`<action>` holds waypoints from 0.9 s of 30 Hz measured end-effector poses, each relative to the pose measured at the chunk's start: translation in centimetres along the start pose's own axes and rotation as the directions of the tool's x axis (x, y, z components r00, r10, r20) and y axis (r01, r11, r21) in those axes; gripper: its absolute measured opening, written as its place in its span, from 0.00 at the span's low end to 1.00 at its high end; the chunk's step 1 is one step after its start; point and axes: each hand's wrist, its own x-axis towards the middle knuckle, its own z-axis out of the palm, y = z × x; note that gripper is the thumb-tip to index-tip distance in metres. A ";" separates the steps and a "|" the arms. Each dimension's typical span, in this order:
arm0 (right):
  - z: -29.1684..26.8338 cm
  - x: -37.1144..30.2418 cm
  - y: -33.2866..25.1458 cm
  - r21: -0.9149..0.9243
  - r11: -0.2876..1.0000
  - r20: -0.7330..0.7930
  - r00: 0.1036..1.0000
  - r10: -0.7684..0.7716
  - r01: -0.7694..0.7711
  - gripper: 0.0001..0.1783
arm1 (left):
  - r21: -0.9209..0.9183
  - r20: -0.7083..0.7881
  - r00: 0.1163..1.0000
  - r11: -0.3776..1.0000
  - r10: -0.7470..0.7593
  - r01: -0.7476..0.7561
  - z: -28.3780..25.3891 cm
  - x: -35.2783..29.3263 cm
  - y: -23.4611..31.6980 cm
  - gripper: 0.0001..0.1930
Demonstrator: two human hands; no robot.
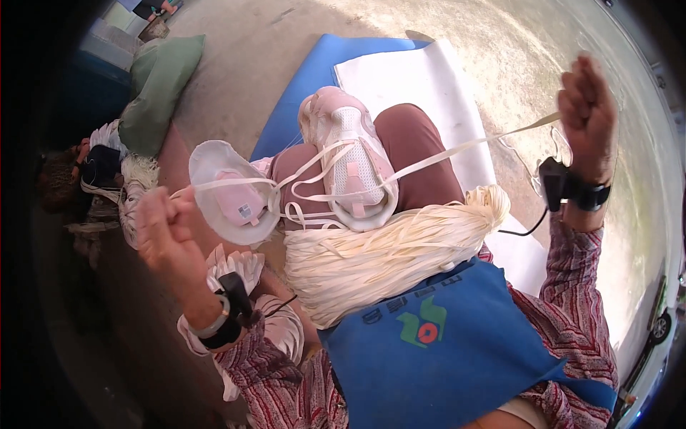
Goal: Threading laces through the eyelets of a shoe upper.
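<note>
Nearest the camera, a blue apron [457, 343] covers the person's lap, with striped sleeves [572, 300] coming in on both sides. On the apron's upper edge lies a thick bundle [386, 254] of cream straps, spread across the thighs. The left hand [161, 218], wearing a dark wristband [232, 314], is closed into a fist around one end of a cream strap [229, 184] at the left, just beside a pale pink shoe [236, 193] lying sole up. The strap runs from that fist across this shoe to a second pink shoe [350, 161] propped on the raised knee, where loose loops of strap cross its mesh upper. From there the strap [464, 146] stretches taut up to the right hand [589, 118], raised well apart from the left and clenched on the other end; a black device [564, 182] is strapped at that wrist. Under the legs lie a white sheet [421, 79] and a blue mat [307, 93] on the concrete floor [271, 36]. Farther left a green cushion [161, 82] rests by more strap bundles [136, 175].
</note>
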 end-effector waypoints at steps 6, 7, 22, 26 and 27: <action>-18.8 2.7 -10.7 -0.459 0.833 -0.495 0.689 -0.529 0.309 0.13 | 0.291 -0.524 0.768 0.925 0.368 -0.244 -10.8 1.2 5.4 0.15; -16.5 2.4 -8.5 -0.584 0.772 -0.501 0.638 -0.585 0.250 0.13 | 0.358 -0.539 0.735 0.902 0.411 -0.241 -10.2 1.0 4.9 0.15; 9.2 -4.5 15.5 -0.799 0.354 0.582 0.772 0.254 0.486 0.10 | 0.632 0.497 0.848 0.746 -0.183 -0.209 12.8 -1.5 -9.8 0.10; 9.3 -4.6 15.8 -0.796 0.423 0.574 0.763 0.297 0.434 0.10 | 0.659 0.552 0.813 0.695 -0.186 -0.288 12.4 -0.9 -11.3 0.11; 9.0 -4.4 16.0 -0.777 0.467 0.589 0.749 0.303 0.422 0.10 | 0.658 0.557 0.809 0.694 -0.188 -0.293 12.5 -0.8 -11.4 0.10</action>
